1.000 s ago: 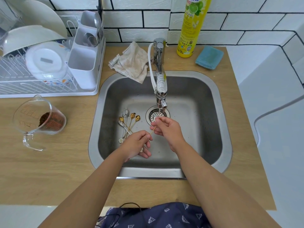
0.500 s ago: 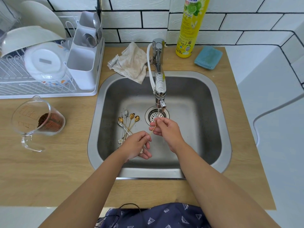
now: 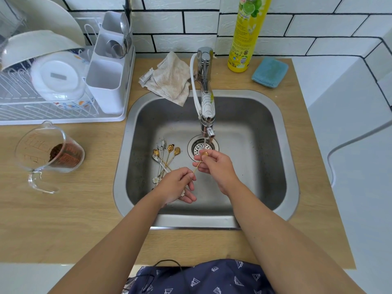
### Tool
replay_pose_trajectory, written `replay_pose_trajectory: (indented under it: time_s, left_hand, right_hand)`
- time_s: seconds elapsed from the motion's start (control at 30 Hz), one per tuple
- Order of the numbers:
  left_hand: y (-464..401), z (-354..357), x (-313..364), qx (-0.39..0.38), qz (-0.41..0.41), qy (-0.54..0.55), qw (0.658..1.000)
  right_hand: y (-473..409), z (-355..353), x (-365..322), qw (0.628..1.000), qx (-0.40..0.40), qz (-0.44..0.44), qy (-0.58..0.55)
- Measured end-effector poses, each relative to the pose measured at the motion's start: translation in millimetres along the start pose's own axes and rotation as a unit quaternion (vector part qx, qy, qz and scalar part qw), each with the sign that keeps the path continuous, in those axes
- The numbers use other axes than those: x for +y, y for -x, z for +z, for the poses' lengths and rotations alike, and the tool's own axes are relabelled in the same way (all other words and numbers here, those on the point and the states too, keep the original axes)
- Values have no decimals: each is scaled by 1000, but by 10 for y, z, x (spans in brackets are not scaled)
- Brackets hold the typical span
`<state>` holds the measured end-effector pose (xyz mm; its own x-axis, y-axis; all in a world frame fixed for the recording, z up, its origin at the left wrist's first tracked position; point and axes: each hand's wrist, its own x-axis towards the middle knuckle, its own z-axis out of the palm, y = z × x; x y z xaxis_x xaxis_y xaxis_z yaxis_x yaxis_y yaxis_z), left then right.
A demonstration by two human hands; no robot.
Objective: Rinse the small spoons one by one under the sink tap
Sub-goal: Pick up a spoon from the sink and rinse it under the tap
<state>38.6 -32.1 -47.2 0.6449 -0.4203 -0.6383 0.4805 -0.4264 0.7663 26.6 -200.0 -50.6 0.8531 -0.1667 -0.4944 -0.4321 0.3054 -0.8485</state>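
A small gold spoon [image 3: 200, 161] is held between both hands above the steel sink [image 3: 265, 128]. My left hand [image 3: 177, 184] pinches the handle's end. My right hand [image 3: 216, 166] holds the bowl end with its fingertips, right under the tap [image 3: 206, 109], where a thin stream of water runs onto it above the drain [image 3: 196, 145]. Several more small spoons [image 3: 166, 157], gold and white, dirty with dark specks, lie in a bunch on the sink floor left of the drain.
A white dish rack [image 3: 53, 81] with bowls and a cutlery holder stands at the back left. A glass measuring jug [image 3: 46, 153] with brown powder lies on the wooden counter. A cloth [image 3: 169, 79], a yellow detergent bottle [image 3: 246, 35] and a blue sponge [image 3: 270, 72] sit behind the sink.
Both hands stay almost still with the spoon. The spoon's bowl now shows at my right fingertips under the stream.
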Motion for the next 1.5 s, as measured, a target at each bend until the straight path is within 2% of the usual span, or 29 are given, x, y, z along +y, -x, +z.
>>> replay_pose_trajectory:
  time_s: [0.2,0.43,0.63,0.83,1.0,1.13,1.3,1.5]
  left_hand:
    - [-10,-1,18,16,3,17,1000]
    - [-2,20,24,5,12,26,1000]
    - [24,31,45,4,9,22,1000]
    - [42,60,70,-9,11,46,999]
    - [34,78,90,-15,4,62,998]
    - [41,76,83,-33,5,55,998]
    - [41,60,74,-17,2,49,999]
    - [57,22,118,-5,12,40,999]
  right_hand:
    - [19,0,-1,1000,-5,-20,-18]
    - [-1,4,20,997,61,-41,21]
    - [8,23,10,999,19,-45,15]
    - [11,144,55,996,71,-38,26]
    - [-6,181,51,996,81,-36,-7]
    - [3,133,65,993,108,-49,19]
    - [-6,131,62,997,60,-45,32]
    - [11,124,6,998,35,-14,-44]
